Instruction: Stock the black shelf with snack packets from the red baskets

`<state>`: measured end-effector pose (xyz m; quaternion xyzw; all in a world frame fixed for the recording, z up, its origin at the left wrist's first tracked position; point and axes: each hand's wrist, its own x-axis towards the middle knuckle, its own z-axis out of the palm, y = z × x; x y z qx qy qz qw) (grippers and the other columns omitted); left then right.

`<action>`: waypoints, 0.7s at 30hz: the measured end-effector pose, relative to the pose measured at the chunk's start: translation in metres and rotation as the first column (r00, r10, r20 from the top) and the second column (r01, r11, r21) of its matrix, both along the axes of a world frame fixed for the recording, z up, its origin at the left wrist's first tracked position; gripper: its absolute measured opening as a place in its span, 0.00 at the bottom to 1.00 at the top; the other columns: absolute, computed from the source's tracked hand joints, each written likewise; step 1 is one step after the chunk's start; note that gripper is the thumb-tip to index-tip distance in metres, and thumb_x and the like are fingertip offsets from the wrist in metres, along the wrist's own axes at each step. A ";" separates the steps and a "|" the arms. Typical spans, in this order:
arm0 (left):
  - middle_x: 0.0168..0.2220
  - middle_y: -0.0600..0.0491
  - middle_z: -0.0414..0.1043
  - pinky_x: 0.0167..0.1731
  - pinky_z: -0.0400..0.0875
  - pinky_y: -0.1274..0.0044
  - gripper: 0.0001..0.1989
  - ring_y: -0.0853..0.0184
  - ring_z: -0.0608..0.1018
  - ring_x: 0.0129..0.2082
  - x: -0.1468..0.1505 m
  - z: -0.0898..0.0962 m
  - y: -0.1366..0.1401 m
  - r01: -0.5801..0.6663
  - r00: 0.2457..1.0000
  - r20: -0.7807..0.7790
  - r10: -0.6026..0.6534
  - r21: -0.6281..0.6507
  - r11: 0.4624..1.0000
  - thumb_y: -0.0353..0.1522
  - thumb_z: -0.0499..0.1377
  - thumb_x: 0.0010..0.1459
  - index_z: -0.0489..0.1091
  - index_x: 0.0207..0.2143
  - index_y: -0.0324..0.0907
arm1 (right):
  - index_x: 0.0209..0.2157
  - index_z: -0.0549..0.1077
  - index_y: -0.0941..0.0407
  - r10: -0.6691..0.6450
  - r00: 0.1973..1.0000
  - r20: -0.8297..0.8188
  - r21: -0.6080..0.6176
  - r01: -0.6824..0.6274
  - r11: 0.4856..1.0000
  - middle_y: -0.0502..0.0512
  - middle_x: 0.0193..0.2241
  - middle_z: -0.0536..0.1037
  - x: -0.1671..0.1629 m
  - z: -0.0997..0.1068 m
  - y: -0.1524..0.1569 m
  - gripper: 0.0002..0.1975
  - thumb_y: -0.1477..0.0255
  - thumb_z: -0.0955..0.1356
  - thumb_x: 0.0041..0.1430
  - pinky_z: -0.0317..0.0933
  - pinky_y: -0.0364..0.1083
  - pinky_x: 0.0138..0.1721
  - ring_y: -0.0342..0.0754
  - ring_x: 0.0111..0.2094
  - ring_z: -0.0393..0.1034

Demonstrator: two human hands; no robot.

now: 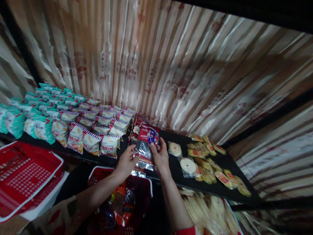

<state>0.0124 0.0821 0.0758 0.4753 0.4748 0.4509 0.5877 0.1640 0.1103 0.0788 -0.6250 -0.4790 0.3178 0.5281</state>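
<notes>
Both my hands hold a dark red snack packet (147,143) with a clear lower part, just above the front edge of the black shelf (167,135). My left hand (126,162) grips its lower left side, while my right hand (160,156) has the right side with the thumb across the front. Behind it, more dark red packets (141,119) lie on the shelf, partly hidden. White snack bags with striped tops (109,145) stand in rows to the left. Round white wrapped cakes (187,165) lie to the right of my right hand.
Teal bags (40,127) fill the shelf's left end; yellow packets (206,163) lie on its right. Below are a red basket (92,176) with orange and dark packets, an overturned-looking red basket (15,177) and a container of pale packets (213,217). Striped sheeting (151,58) hangs behind.
</notes>
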 end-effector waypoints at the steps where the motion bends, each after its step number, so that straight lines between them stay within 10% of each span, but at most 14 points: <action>1: 0.41 0.49 0.75 0.38 0.72 0.76 0.25 0.67 0.78 0.38 0.001 -0.001 0.007 -0.012 1.000 -0.015 0.012 0.017 1.000 0.27 0.55 0.53 0.57 0.54 0.41 | 0.58 0.57 0.57 0.000 0.999 0.050 0.010 -0.001 1.000 0.57 0.40 0.77 0.000 0.000 0.007 0.35 0.57 0.66 0.52 0.66 0.47 0.40 0.49 0.39 0.73; 12: 0.42 0.49 0.73 0.44 0.69 0.74 0.24 0.65 0.76 0.40 0.000 -0.009 0.038 -0.051 0.902 -0.415 0.118 0.170 0.984 0.26 0.53 0.53 0.60 0.54 0.40 | 0.55 0.66 0.59 -0.055 0.871 0.488 -0.043 0.087 0.995 0.60 0.42 0.76 -0.014 -0.004 0.038 0.26 0.63 0.61 0.57 0.61 0.49 0.46 0.52 0.43 0.69; 21: 0.49 0.43 0.66 0.50 0.63 0.66 0.22 0.56 0.70 0.49 -0.003 0.012 0.016 0.101 0.511 -0.803 0.309 0.413 0.905 0.29 0.52 0.54 0.64 0.53 0.38 | 0.55 0.65 0.63 -0.025 0.785 0.620 -0.081 0.096 0.992 0.64 0.49 0.72 -0.023 -0.007 0.040 0.25 0.68 0.59 0.58 0.56 0.50 0.50 0.56 0.50 0.63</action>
